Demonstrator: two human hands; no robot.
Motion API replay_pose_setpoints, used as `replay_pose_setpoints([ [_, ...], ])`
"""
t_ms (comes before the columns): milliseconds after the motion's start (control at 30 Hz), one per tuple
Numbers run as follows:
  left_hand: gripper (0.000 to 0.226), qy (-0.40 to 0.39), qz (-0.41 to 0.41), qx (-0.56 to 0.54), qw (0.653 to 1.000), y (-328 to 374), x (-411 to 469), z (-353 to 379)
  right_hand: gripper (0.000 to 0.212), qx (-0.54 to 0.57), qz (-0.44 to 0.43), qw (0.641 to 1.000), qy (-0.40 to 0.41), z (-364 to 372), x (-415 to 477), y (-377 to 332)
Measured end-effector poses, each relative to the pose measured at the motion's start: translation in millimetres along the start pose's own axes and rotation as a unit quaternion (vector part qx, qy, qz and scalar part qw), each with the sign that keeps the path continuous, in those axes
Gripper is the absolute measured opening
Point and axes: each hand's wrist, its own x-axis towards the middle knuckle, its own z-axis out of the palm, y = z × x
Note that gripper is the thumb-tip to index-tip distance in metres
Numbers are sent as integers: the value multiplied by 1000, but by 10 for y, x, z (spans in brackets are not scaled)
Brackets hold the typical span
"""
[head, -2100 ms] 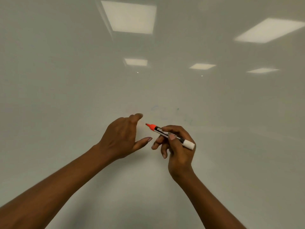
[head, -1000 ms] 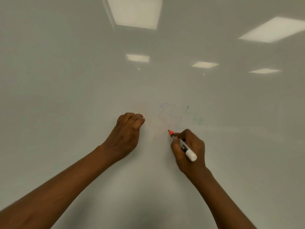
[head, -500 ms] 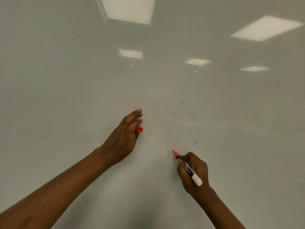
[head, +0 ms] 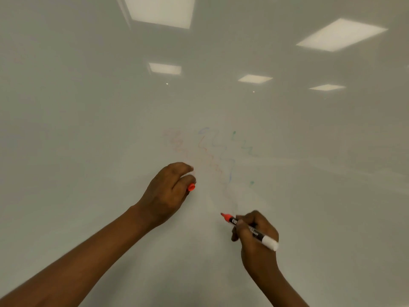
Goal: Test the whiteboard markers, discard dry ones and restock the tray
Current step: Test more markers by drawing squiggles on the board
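A glossy whiteboard (head: pixel 88 129) fills the view. My right hand (head: pixel 256 238) grips an uncapped orange marker (head: pixel 260 236) with a black barrel and white end; its orange tip (head: pixel 224 216) points up-left at the board, below a faint orange squiggle (head: pixel 212 160). My left hand (head: pixel 168 191) rests against the board with its fingers curled round the orange cap (head: pixel 191 187), which sticks out under the fingertips. Faint blue and green test marks (head: pixel 243 142) lie to the right of the orange line.
Ceiling light panels (head: pixel 160 9) are reflected in the board's upper part. A pale red smudge (head: pixel 174 138) sits left of the squiggles. No tray, bin or other marker is in view.
My right hand has drawn the marker down the board, from beside my left hand to well below it, leaving a faint orange line. My left hand closed on the cap and stayed roughly put.
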Motion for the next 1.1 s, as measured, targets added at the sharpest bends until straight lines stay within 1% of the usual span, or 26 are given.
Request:
replay_pose_setpoints([
  [100, 18, -18, 20, 8, 1000, 75, -4, -22, 19, 134, -9, 991, 2, 82, 48, -293],
  [200, 24, -20, 31, 10, 999, 137, 24, -61, 15, 193, 15, 981, 3, 149, 67, -476],
  [400, 28, -32, 45, -12, 998, 247, 48, -145, 15, 197, 23, 980, -2, 226, 60, -566],
  [600, 25, -76, 79, -26, 994, 289, 57, -195, 19, 182, 51, 981, -36, 225, 48, -560],
  [633, 28, -87, 83, -33, 992, 302, 61, -201, 19, 181, 62, 981, -35, 227, 55, -570],
  [733, 40, -106, 57, -54, 991, 374, 113, -219, 21, 199, 98, 975, -17, 227, 68, -622],
  [800, 35, -96, 36, -61, 993, 440, 159, -213, 22, 217, 99, 971, 2, 227, 80, -662],
  [867, 22, -72, 6, -82, 994, 519, 211, -208, 23, 241, 93, 966, 19, 243, 102, -705],
  [933, 8, -48, -16, -116, 992, 568, 279, -213, 25, 259, 67, 963, 23, 262, 137, -743],
  [1000, 7, -41, -22, -133, 990, 577, 325, -233, 25, 267, 43, 963, 10, 274, 178, -789],
  [1100, 14, -49, -11, -121, 991, 565, 342, -249, 28, 265, 62, 962, 4, 239, 202, -796],
])
